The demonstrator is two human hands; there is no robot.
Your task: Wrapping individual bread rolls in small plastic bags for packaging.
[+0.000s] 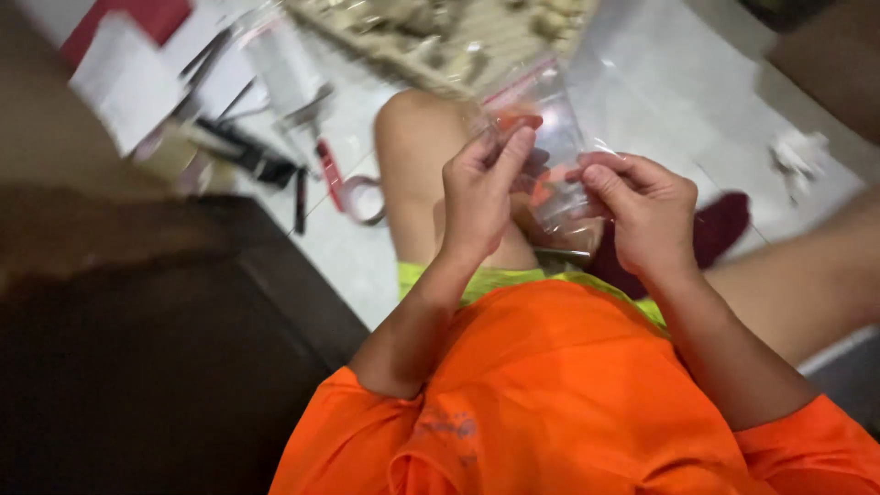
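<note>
A small clear plastic bag (555, 147) with a red strip along its top edge is held up over my lap. My left hand (481, 188) pinches its left edge, thumb on the near side. My right hand (646, 206) grips its lower right edge with thumb and fingers. Something small and orange-red shows through the bag near my left thumb. The picture is blurred, so what it is cannot be made out.
I sit on a pale tiled floor (642, 82) in an orange shirt. A dark wooden cabinet (165, 330) stands at my left. Papers (128, 82), a roll of tape (362, 197) and dark tools lie far left. A tray of beige pieces (440, 37) lies ahead.
</note>
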